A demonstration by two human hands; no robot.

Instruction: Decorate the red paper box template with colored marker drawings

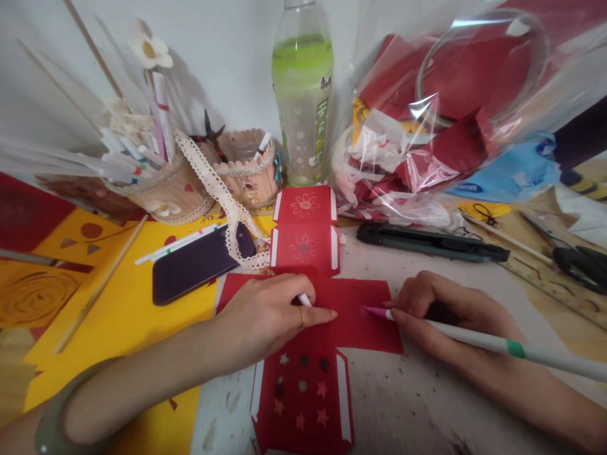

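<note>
A red paper box cutout (pixel 348 300), cross-shaped with white flaps, lies flat on the table. Flower drawings mark its far panels, and small star and dot stickers (pixel 322 388) cover the near one. My left hand (pixel 270 306) rests on the middle of the cutout, index finger stretched out, with a small white cylinder (pixel 305 299) like a marker cap poking from its closed fingers. In a writing grip, my right hand (pixel 450 309) holds a white marker (pixel 474 335) with a green band. The marker's pink-purple tip is at the right panel, where a small mark shows.
Behind stand a green drink bottle (pixel 303 95), two decorated pen holders (pixel 249 167) and a clear bag of red scraps (pixel 417 145). Lace ribbon (pixel 208 177) drapes across a dark phone (pixel 194 268). A utility knife (pixel 431 242) and scissors (pixel 581 262) lie to the right, yellow paper (pixel 128 341) left.
</note>
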